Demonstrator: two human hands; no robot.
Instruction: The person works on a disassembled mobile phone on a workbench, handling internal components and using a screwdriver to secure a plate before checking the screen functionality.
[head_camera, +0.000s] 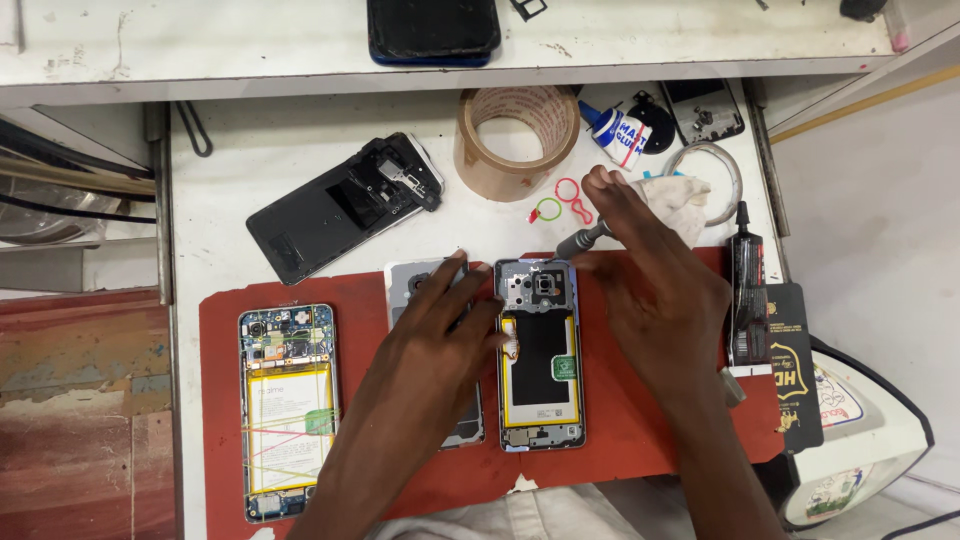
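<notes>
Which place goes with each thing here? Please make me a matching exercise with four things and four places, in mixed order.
Things:
1. roll of brown tape
2. opened phone with rubber bands
3. screwdriver
4. glue bottle

Places:
a. in the right hand
b. at the left end of the red mat
c. behind the mat, above the middle phone
d. lying just right of the tape roll

Pairs: 1-c, 2-b, 3-a, 4-d
</notes>
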